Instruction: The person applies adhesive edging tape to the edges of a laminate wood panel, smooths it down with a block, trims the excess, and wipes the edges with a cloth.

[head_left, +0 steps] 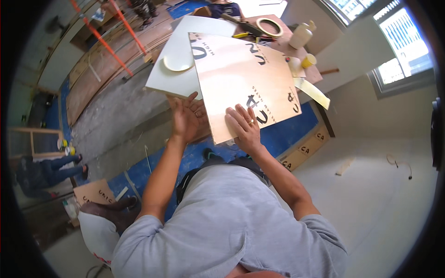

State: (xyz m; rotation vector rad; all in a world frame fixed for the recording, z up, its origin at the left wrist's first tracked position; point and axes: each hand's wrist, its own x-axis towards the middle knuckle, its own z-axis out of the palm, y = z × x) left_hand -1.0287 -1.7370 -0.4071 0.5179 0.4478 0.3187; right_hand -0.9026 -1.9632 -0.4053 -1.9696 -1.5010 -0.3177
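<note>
A tan, four-sided sheet (227, 88) with black printing lies slanted in front of me, over a white board (171, 51). My right hand (244, 129) rests flat on the sheet's near end, fingers stretched out. Palm up and fingers apart, my left hand (186, 116) is beside the sheet's left edge, below the white board's near corner. It appears to hold nothing; whether its fingertips touch the sheet, I cannot tell. A pale, round-edged piece (178, 64) shows on the white board, partly covered by the sheet.
The worktable (287, 34) behind holds a tape roll (270, 27), a white bottle (301, 36) and a yellow-rimmed cup (308, 60). A pale yellow strip (313, 92) overhangs its right side. Orange poles (99, 39) stand far left. Two people (51, 173) (102, 222) are at left.
</note>
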